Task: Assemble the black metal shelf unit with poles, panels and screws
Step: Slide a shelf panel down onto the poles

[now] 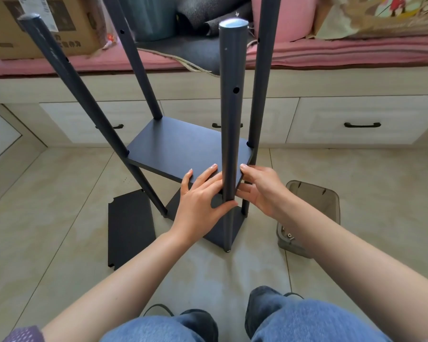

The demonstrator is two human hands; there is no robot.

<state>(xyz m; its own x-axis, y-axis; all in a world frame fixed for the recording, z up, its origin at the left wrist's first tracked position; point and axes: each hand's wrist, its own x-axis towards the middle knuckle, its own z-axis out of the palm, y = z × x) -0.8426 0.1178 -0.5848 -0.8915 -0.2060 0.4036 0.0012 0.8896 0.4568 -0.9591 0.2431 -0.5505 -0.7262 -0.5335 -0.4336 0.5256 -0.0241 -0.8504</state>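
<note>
the half-built shelf unit [183, 149] stands upright on the tiled floor [381, 193], four black poles rising from it; the nearest pole [230, 144] is the landmark here; the left hand [203, 196] lies just left of that pole, fingers straight on the middle panel [178, 146], thumb hooked round the pole's front; the right hand [262, 188] sits just right of it, fingers relaxed and straight against the panel's corner, grasping nothing; a loose panel [131, 230] lies flat on the floor left of the pole; a clear plastic bin [314, 201] with screws sits to its right.
</note>
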